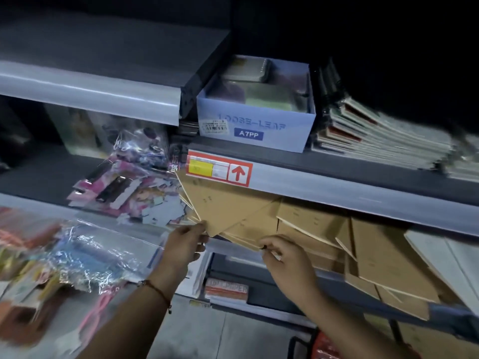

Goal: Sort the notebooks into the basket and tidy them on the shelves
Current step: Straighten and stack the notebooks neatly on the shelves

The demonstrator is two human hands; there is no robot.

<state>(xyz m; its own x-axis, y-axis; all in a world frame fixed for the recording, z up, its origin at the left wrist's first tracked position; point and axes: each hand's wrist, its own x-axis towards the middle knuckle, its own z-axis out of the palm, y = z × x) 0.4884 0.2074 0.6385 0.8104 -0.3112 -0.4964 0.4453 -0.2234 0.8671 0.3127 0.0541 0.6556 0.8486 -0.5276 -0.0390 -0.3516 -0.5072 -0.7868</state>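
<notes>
Both my hands on a tilted bunch of brown notebooks at the shelf edge.

My left hand (185,246) pinches the lower left corner of the notebooks (225,211), thumb and fingers closed on the covers; my right hand (281,257) has its fingers curled on their bottom edge, just beside the left. The bunch leans, its top corner tucked behind the price label (219,170) on the shelf rail (350,189) above. More brown notebooks (375,255) lie in loose piles to the right on the same shelf. Left of my grip sit crinkled plastic packets (121,182), touching the bunch's upper left edge. Above the rail stand a blue box (256,128) and a stack of spiral books (383,138).
</notes>
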